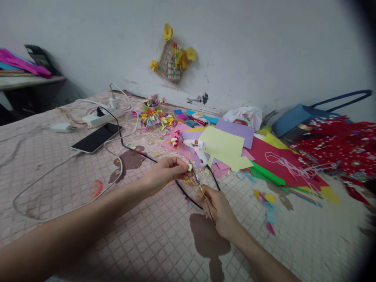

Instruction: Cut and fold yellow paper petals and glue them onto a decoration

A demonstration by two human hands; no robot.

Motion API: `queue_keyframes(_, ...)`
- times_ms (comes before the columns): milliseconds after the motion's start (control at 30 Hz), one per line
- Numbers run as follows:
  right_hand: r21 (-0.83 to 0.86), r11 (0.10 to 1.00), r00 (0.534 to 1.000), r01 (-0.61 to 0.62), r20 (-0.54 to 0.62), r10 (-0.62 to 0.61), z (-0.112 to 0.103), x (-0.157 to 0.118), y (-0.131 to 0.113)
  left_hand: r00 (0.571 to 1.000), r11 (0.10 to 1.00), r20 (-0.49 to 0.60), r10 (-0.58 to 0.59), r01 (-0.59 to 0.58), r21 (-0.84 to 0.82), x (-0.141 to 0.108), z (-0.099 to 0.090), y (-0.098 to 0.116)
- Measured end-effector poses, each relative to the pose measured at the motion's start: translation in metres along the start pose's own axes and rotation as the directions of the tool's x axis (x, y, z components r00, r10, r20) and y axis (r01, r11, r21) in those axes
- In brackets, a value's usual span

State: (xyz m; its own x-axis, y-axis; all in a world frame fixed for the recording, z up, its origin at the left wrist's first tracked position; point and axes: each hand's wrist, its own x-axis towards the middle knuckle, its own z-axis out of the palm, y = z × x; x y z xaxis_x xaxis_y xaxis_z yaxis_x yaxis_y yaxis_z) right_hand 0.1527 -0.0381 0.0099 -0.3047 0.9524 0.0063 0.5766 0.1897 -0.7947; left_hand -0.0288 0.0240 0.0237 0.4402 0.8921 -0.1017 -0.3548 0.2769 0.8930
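At far left we have a side table point(55, 79) bearing magenta paper point(29, 64). On our checkered tabletop point(96, 243), a white adapter point(62, 127) sits near a dark-screened tablet point(96, 138), and just behind that lies a white power strip point(101, 118) with plugs in it. A black cable point(136, 151) runs from the strip and passes beneath our left wrist. Further along, a small pot point(146, 106) brims with colorful clippings point(158, 120).

With our left hand point(167, 172) we pinch a small pale-yellow paper piece point(189, 167) between thumb and fingers, near the table's middle. Beyond it rests a white glue gun point(201, 154). Our right hand point(219, 209) is curled around scissors point(201, 188), blades angled up toward that piece; we cannot tell whether they touch it.

Rightward we see a pale-yellow sheet point(223, 141) overlapping a purple sheet point(235, 132), then white string point(296, 166) on red paper point(264, 156), a blue bag point(296, 119) and red tinsel point(337, 147).
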Motion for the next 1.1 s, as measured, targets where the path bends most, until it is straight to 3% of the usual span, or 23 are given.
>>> queue_keyframes(867,-0.1,0.995,0.998,0.004,0.063,0.002,-0.015,0.002,-0.011,0.996,0.996,0.069,-0.051,0.046,0.082,0.005,-0.01,0.008)
queue_keyframes(1100,-0.085,0.996,0.995,0.018,0.095,-0.01,-0.016,0.001,-0.009,0.98,0.981,0.184,-0.072,0.036,0.193,0.006,-0.019,0.015)
